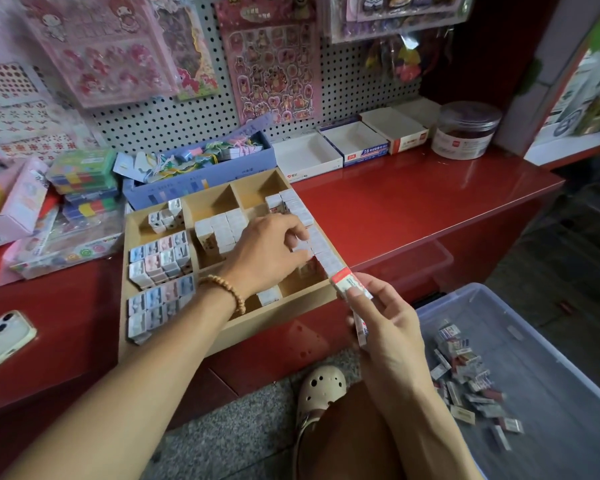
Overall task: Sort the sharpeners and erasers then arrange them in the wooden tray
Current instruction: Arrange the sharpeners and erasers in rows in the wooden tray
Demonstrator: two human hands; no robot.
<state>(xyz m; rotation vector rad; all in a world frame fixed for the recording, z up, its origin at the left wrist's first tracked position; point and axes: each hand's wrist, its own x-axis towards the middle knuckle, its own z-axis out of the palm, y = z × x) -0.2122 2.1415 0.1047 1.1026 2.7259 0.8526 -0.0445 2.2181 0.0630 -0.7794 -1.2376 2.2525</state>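
Observation:
A wooden tray (160, 341) with several compartments sits on the red counter. Its left compartments hold rows of small boxed sharpeners (160, 258); the middle and right ones hold white wrapped erasers (222, 226). My left hand (267, 251) reaches into the right column, its curled fingertips on an eraser in the row along the tray's right wall (321, 252). My right hand (385, 327) hovers just off the tray's near right corner, pinching a red-and-white wrapped eraser (347, 282) between thumb and fingers, with more erasers (361, 329) held against the palm.
A clear plastic bin (548, 341) at lower right holds several loose erasers (465, 379). Open white boxes (329, 154) and a round jar (465, 129) line the counter's back. A blue box (201, 181), stationery packs and a phone (0, 337) lie left.

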